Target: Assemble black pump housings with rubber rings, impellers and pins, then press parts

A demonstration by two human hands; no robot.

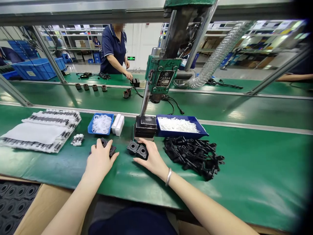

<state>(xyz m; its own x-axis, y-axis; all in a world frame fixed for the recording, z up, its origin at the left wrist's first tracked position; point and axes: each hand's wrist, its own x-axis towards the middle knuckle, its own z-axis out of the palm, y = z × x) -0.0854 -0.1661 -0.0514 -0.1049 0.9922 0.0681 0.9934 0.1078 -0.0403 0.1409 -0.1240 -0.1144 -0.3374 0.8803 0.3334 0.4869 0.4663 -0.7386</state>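
Note:
My left hand [100, 160] is over a small group of black square flanged parts [112, 150] on the green bench, its fingers curved around them and partly hiding them. My right hand [154, 160], with a silver bangle at the wrist, has thumb and fingers around two similar black flanged parts [132, 148] with round central holes. These sit just in front of the black block [146, 125] at the base of a green press [163, 75]. Right of that hand lies a pile of black plastic cord sleeves [193, 155].
A blue tray [204, 133] holds white strips; a smaller blue tray [90, 128] holds white rings. White blocks [118, 124] and stacked white-and-grey pieces [34, 132] stand left. Across the conveyor [110, 101], a co-worker [112, 49] handles parts. Flanged parts fill a box [14, 205] at lower left.

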